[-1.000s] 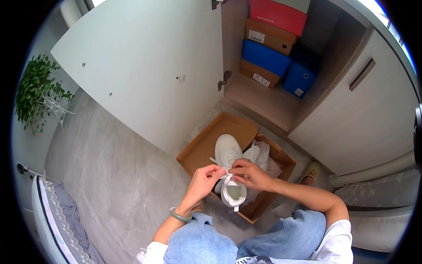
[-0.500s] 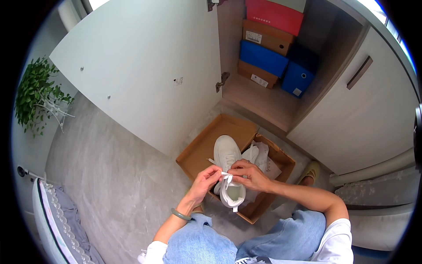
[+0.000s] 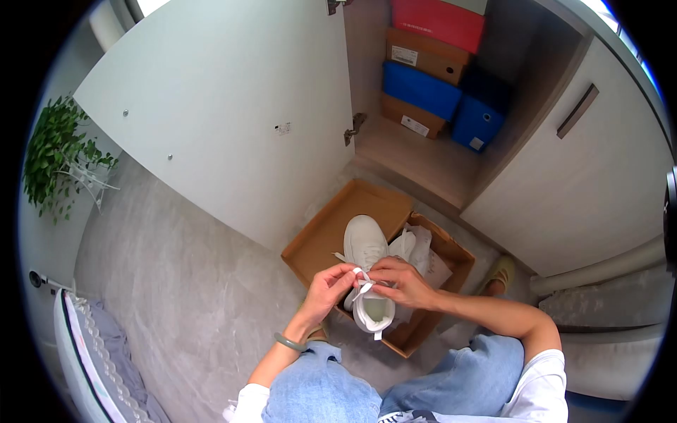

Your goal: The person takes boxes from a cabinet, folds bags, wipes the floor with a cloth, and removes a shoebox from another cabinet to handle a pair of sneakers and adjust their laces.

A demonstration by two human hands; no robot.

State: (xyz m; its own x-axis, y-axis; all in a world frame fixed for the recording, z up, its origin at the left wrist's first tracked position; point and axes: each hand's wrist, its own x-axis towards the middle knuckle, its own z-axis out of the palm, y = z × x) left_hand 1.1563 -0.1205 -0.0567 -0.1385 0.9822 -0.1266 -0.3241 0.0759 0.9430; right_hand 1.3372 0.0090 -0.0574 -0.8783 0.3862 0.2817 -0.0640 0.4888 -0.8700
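Note:
A white lace-up sneaker (image 3: pixel 366 240) rests over the open cardboard shoebox (image 3: pixel 423 330), its toe pointing away from me and its heel toward me. My left hand (image 3: pixel 330 287) pinches the white shoelace (image 3: pixel 364 276) on the left, above the tongue. From the right, my right hand (image 3: pixel 402 280) grips the same lace, its fingers bent close to the left fingertips. Between the hands the lace forms a small loop. A second white sneaker (image 3: pixel 403 244) lies in the box beside crumpled white paper (image 3: pixel 437 273), partly hidden by my right hand.
An open cabinet door (image 3: pixel 233 120) stands to the left. Inside the cabinet are stacked shoeboxes, among them a blue box (image 3: pixel 422 90) and a red box (image 3: pixel 438 25). A leafy plant (image 3: pixel 60 155) is at far left, a cushion (image 3: pixel 99 359) below it.
The lace between my fingers has changed shape, now showing a raised loop on the left. My hands have shifted only slightly; the shoe stays in place.

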